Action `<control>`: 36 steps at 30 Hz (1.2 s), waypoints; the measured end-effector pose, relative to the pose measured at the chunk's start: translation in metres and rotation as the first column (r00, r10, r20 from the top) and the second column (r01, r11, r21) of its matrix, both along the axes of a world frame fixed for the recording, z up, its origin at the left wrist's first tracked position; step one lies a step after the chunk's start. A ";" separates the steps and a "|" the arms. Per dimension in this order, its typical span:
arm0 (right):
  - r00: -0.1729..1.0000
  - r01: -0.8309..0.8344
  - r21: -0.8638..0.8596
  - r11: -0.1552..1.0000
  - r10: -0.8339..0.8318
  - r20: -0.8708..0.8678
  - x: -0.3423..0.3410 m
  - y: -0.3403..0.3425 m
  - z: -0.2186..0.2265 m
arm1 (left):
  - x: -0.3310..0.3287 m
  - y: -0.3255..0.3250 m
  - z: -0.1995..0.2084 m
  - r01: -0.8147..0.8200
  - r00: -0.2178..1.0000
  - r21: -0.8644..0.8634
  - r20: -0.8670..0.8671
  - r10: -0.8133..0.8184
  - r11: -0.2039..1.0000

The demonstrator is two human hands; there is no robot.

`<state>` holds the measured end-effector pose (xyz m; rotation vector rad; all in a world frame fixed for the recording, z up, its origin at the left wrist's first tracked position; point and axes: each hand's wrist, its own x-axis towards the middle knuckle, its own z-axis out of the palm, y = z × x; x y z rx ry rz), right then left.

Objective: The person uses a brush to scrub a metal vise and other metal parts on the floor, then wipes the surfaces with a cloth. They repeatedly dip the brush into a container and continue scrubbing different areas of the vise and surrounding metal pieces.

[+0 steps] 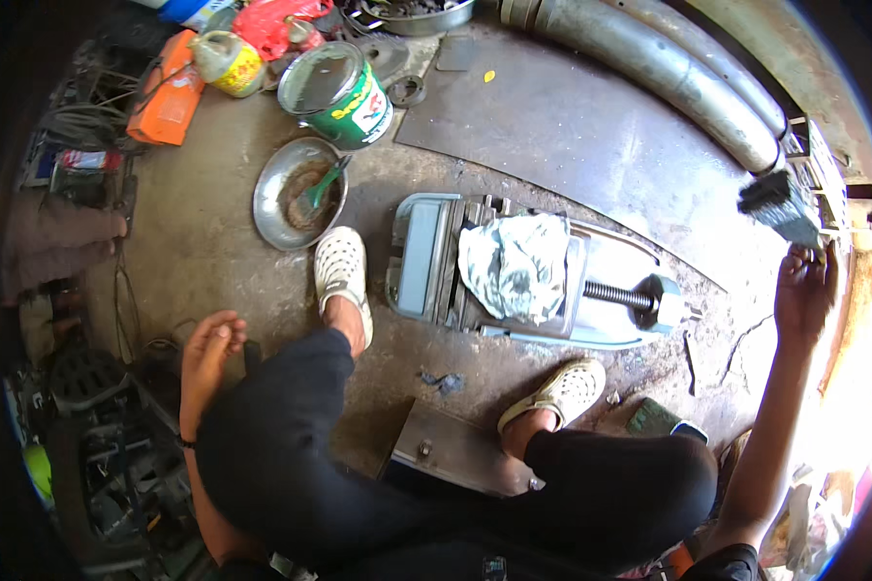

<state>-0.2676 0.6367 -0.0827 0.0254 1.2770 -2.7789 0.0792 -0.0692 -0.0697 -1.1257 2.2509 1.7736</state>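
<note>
At the far left, an orange box (167,92) stands on the floor just beside a plastic bottle (231,64) with a yellow label. Below them, the left hand (211,349) hangs in the air near the left knee, fingers loosely curled around nothing. Next comes a round metal bowl (269,199) with a green tool (324,186) leaning in it, and behind it a green can (360,112). A pale clog (341,266) sits between bowl and vise (420,257). The blue-grey vise lies lengthwise on the floor, a crumpled pale cloth (518,266) on top and its threaded screw (618,294) showing to the right. Large metal cylinders (664,77) lie beyond. At the far right, the right hand (808,290) is raised, fingertips at the lower end of a dark grey block (791,208); whether they grip it, I cannot tell.
</note>
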 end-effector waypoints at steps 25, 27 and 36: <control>0.936 -0.002 -0.024 1.000 0.010 0.351 -0.062 -0.151 -0.203 | -0.259 0.247 -0.164 0.643 -0.062 -0.741 0.201 -0.978 -0.193; 0.922 0.006 -0.002 1.000 -0.005 0.386 -0.061 -0.154 -0.205 | -0.256 0.244 -0.146 0.694 -0.187 -0.699 0.051 -0.981 -0.169; 0.923 0.021 0.091 0.996 -0.054 0.380 -0.058 -0.131 -0.206 | -0.205 0.039 0.009 0.728 0.674 -0.388 0.259 -0.691 0.565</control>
